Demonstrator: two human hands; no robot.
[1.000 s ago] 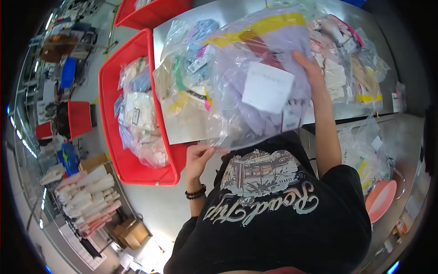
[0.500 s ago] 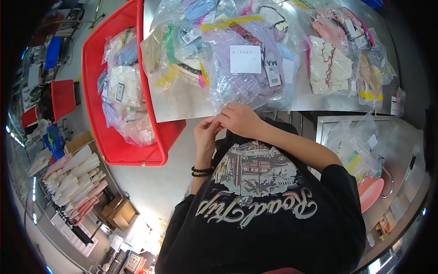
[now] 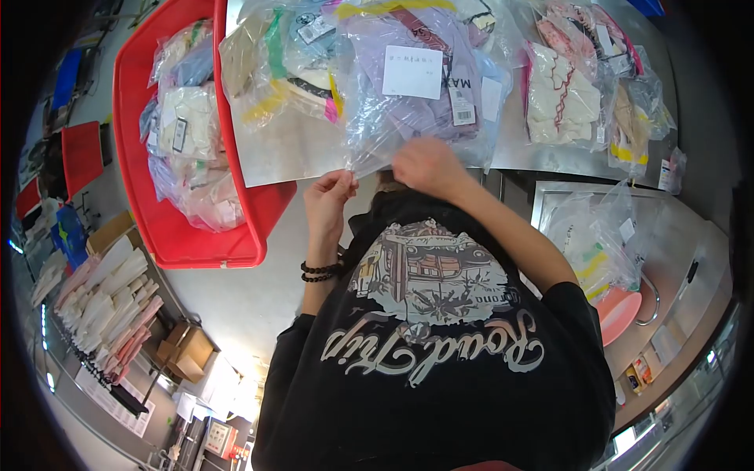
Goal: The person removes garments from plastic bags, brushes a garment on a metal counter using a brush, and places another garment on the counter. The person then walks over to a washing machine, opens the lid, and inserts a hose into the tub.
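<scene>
A clear plastic bag [image 3: 365, 102] with a folded lilac garment inside lies at the front edge of the metal table. It carries a white handwritten label [image 3: 412, 72] and a barcode tag [image 3: 463, 106]. My left hand [image 3: 330, 200], with dark beads at the wrist, pinches the bag's near left corner between thumb and fingers. To the right, my right hand [image 3: 430, 167] is closed at the bag's near edge, fingers curled and slightly blurred. The palm side and the exact grip of the right hand are hidden.
On the left stands a red bin [image 3: 239, 149] holding bagged garments [image 3: 188, 129]. More bagged clothes [image 3: 561, 98] lie on the metal table [image 3: 275, 153]. At the lower right, a plastic bag [image 3: 593, 235] and a pink bowl-like item [image 3: 620, 314] sit on a lower surface.
My hands were together at the bag's near edge and are now apart. The left has moved left with the corner, the right to the right and slightly up. The whole view has shifted slightly.
</scene>
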